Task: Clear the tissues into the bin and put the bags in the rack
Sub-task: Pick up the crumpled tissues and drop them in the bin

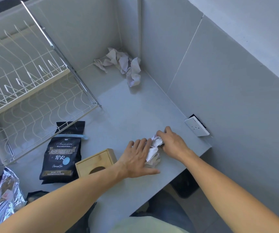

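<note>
Crumpled white tissues (154, 149) lie on the grey counter between my two hands. My right hand (171, 141) grips their upper part with fingers closed on them. My left hand (138, 157) lies flat with fingers spread, touching the tissues' left side. More crumpled tissues (124, 64) sit in the far corner. A black coffee bag (62, 152) lies flat beside the white wire rack (26, 84). A silver foil bag (0, 197) lies at the lower left. A dark bin (185, 187) shows below the counter's right edge.
A small wooden tissue box (95, 163) stands just left of my left wrist. A white wall socket (196, 126) sits on the right wall near the counter. Another dark bag (34, 195) lies at the front edge. Grey walls close the counter's back and right.
</note>
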